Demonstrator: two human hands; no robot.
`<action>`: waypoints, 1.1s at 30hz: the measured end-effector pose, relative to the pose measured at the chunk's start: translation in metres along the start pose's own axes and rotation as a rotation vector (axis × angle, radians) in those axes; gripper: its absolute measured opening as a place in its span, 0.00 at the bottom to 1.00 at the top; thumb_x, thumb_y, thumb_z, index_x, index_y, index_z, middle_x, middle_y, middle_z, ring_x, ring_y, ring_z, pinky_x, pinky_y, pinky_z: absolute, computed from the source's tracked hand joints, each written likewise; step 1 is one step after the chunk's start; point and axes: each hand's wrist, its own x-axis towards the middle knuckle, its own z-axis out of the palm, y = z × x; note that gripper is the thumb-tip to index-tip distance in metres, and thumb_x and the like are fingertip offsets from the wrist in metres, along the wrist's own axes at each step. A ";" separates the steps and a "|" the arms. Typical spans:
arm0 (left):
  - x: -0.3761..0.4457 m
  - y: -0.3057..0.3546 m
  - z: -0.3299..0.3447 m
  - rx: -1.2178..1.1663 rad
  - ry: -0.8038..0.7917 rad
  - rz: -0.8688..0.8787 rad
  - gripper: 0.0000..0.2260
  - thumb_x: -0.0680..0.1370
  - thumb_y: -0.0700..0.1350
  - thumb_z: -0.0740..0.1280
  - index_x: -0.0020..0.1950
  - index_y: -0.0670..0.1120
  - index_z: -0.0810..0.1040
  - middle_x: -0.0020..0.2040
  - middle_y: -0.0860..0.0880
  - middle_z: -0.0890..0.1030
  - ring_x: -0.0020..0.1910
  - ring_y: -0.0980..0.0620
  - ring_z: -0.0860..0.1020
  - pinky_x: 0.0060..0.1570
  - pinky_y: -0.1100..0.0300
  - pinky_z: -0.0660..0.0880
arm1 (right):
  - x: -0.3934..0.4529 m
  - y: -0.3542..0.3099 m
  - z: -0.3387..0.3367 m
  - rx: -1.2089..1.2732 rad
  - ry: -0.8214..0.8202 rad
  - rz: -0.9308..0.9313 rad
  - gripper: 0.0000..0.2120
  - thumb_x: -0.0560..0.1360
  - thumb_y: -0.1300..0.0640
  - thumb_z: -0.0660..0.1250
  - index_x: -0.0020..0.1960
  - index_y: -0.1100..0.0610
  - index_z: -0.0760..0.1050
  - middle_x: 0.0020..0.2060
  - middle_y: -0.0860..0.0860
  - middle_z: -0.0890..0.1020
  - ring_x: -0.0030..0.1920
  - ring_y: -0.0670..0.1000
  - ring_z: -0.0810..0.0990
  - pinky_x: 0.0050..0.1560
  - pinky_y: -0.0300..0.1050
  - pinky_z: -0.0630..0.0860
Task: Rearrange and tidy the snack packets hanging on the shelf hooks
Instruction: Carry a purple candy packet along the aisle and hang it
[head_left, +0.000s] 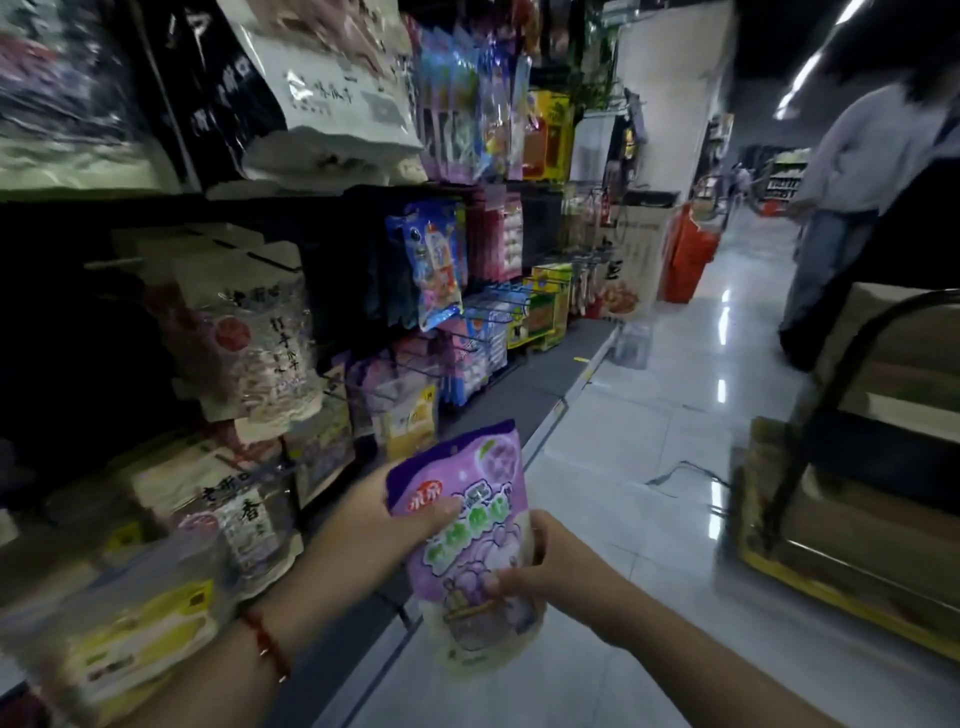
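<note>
The purple snack packet (467, 545) I hold is glossy plastic film, smooth and shiny. The beige packets (249, 343) on the hooks look like matt paper with clear glossy windows. The floor tiles (649, 415) are polished and mirror the lights. A red cord bracelet (267, 644) circles my left wrist.

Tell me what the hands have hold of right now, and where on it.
Both grip one purple snack packet: left hand at its upper left edge, thumb across the front; right hand at its lower right side.
</note>
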 end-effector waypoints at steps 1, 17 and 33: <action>0.018 -0.006 0.003 0.046 0.032 0.010 0.09 0.73 0.48 0.75 0.51 0.50 0.81 0.44 0.53 0.86 0.42 0.55 0.84 0.38 0.65 0.77 | 0.017 0.013 -0.010 -0.030 0.003 0.023 0.23 0.67 0.63 0.78 0.57 0.54 0.71 0.45 0.44 0.86 0.46 0.44 0.85 0.48 0.41 0.82; 0.203 -0.103 0.039 0.992 0.063 -0.226 0.18 0.82 0.58 0.54 0.37 0.50 0.61 0.34 0.52 0.67 0.45 0.50 0.76 0.41 0.54 0.68 | 0.325 0.077 -0.100 -0.816 -0.274 0.005 0.39 0.72 0.58 0.74 0.77 0.59 0.57 0.73 0.54 0.66 0.69 0.49 0.67 0.63 0.29 0.61; 0.194 -0.102 0.023 0.874 0.267 -0.267 0.15 0.80 0.62 0.54 0.52 0.54 0.75 0.43 0.54 0.75 0.45 0.55 0.75 0.47 0.55 0.74 | 0.551 0.004 -0.106 -0.999 -0.051 -0.370 0.27 0.78 0.57 0.67 0.75 0.56 0.63 0.69 0.59 0.69 0.66 0.61 0.72 0.61 0.53 0.73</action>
